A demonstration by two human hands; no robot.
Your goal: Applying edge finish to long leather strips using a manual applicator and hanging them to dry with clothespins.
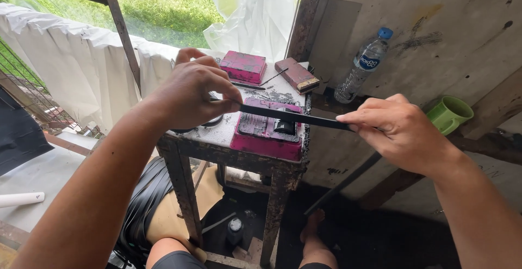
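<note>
A white cloth (81,62) hangs over a rail at the left, with grass beyond, and a stained grey wall (435,40) closes the right side. Against that wall a clear plastic bottle (363,65) with a blue cap and a blue-and-white label leans on a ledge, near a green cup (449,114) lying on its side.

A small rusty metal stand (228,138) with a soiled white top carries a pink block (266,133) at its front right corner, a second pink block (243,66) at the back edge and a dark red one (296,75) at the back right corner.

The left hand (187,95) pinches one end of a black strip (293,118) over the stand's left half. The right hand (399,133), off the stand's right edge, pinches the strip between thumb and fingers, holding it stretched flat across the front pink block.
</note>
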